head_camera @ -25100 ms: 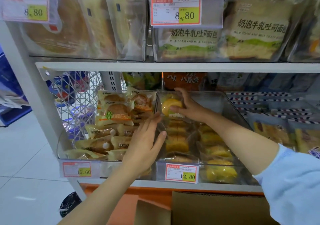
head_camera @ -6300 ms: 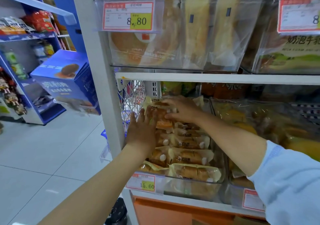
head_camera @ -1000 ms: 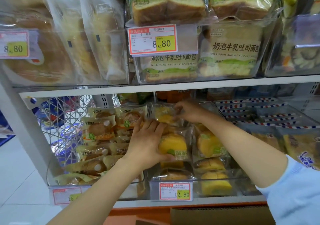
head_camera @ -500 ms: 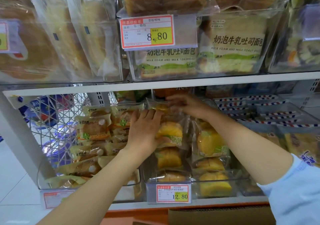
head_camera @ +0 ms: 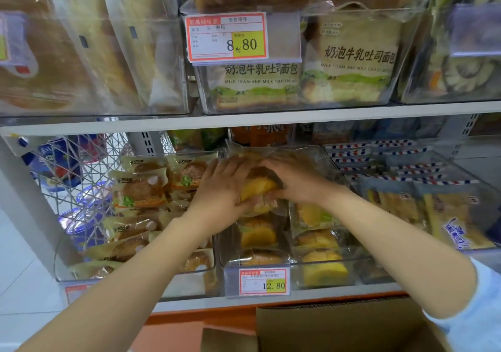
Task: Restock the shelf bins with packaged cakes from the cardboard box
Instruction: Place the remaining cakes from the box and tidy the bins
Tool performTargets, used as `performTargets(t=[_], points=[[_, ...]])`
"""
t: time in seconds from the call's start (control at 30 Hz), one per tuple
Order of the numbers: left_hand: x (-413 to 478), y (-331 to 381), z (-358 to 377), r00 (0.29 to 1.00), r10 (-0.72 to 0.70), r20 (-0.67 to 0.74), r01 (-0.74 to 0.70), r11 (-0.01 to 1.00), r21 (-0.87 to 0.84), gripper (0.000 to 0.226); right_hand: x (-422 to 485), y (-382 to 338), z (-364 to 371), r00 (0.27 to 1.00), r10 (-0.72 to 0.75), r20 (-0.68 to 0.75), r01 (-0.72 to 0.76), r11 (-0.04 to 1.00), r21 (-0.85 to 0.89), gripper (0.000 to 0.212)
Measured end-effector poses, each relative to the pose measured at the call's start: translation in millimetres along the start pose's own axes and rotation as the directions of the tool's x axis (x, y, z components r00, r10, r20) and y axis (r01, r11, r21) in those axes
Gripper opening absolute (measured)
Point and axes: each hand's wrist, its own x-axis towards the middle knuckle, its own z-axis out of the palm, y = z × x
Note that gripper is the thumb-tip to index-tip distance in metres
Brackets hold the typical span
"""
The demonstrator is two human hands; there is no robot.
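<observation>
A yellow packaged cake (head_camera: 259, 186) stands in the rear half of the clear middle bin (head_camera: 360, 263), above rows of similar yellow cakes (head_camera: 257, 236). My left hand (head_camera: 219, 189) grips it from the left, thumb under its lower edge. My right hand (head_camera: 296, 179) grips it from the right, fingers over its top. Another clear-wrapped packet (head_camera: 273, 152) lies just behind my hands, partly hidden. The open cardboard box (head_camera: 339, 327) is below the shelf at the bottom edge; its inside is out of sight.
The left bin (head_camera: 62, 267) holds several brown cakes in pale wrappers. A right bin (head_camera: 444, 217) holds flat striped packets. The upper shelf board (head_camera: 244, 120) hangs close above my hands, carrying bins of toast bread. A 12.80 price tag (head_camera: 264, 281) fronts the middle bin.
My left hand pushed the yellow cake toward the back of the bin. My right hand came down from the rear packet onto the same cake, so both hands now meet on it.
</observation>
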Motion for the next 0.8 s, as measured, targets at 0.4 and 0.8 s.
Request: performTargets(t=[0.4,0.8], points=[[-18.2,2.7,1.3,0.999,0.012,0.032,-0.012,1.000,0.001,0.061,-73.0,-38.0,-12.8,0.949,-0.060,0.308,0.048,0.998,0.045,0.028],[-31.9,-1.5,-7.7,1.000,-0.021,0.018,0.023,0.989,-0.146,0.083,-36.2,-38.9,0.3,0.976,0.147,0.162,-0.138,0.988,-0.065,0.012]])
